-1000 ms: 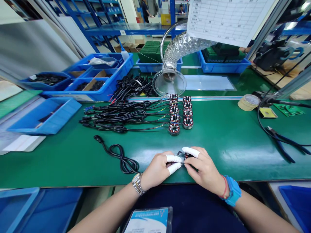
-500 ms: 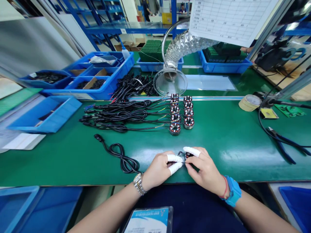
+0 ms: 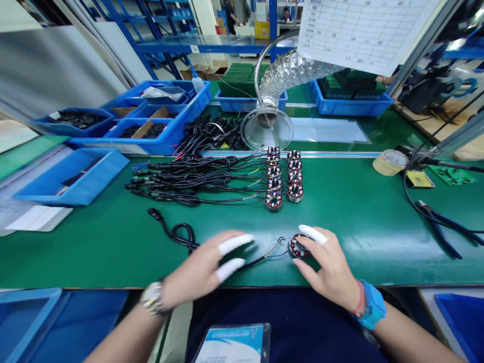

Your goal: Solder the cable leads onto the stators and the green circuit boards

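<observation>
My left hand, with white finger cots on thumb and forefinger, is spread above the black cable. Its fingers are apart and slightly blurred, with nothing seen between them. From under that hand the cable runs right, ending in thin coloured wires beside a small motor stator. Around the stator's right side, my right hand curls its thumb and fingers; one finger wears a white cot. The stator, a ring with copper windings and white insulation, sits on the green bench, partly hidden by the fingers.
Two columns of stators with black cables lie behind my hands. A fume hood hangs at the back. Blue bins stand left; pliers and tape lie right.
My left hand has let go of the wires and moved left, fingers spreading. My right hand has shifted slightly right and no longer pinches the wire; the stator and wires are now more exposed.
</observation>
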The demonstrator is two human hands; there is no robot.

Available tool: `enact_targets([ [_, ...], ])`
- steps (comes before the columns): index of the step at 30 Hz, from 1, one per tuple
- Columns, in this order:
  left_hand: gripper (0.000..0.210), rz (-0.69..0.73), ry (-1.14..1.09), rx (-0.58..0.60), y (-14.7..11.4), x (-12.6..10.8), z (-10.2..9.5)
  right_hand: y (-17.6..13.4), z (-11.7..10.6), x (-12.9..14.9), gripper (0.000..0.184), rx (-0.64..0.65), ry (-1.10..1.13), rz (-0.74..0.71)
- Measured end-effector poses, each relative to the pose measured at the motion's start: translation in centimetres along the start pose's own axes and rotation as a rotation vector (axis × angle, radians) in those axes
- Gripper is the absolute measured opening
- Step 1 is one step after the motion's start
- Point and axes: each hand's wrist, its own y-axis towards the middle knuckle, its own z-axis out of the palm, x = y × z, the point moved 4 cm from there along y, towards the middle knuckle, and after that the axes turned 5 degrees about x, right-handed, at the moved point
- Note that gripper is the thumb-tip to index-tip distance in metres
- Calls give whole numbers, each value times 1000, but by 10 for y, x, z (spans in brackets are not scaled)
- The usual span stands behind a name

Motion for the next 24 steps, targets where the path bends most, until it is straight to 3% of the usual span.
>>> enact_targets([
  [3, 47, -116, 267, 26, -45, 55, -25, -15, -8, -14, 40, 76, -65, 18],
  [5, 52, -204, 411, 53, -70, 86, -29, -20, -2, -21, 35, 157, -66, 28],
  [9, 45, -321, 564, 31, -93, 120, -30, -4, 17, -26, 25, 207, -13, 1],
  [13, 41, -421, 686, -63, -91, 143, -48, 37, 35, -23, 25, 256, -41, -67],
  [18, 40, -498, 765, -80, -77, 176, -66, 71, 46, -17, 26, 252, -169, -79],
  [21, 41, -475, 716, -85, -67, 177, -74, 71, 43, -18, 27, 236, -190, -80],
  [24, 40, -469, 674, -158, -51, 160, -88, 68, 31, -34, 34, 200, -215, -23],
])
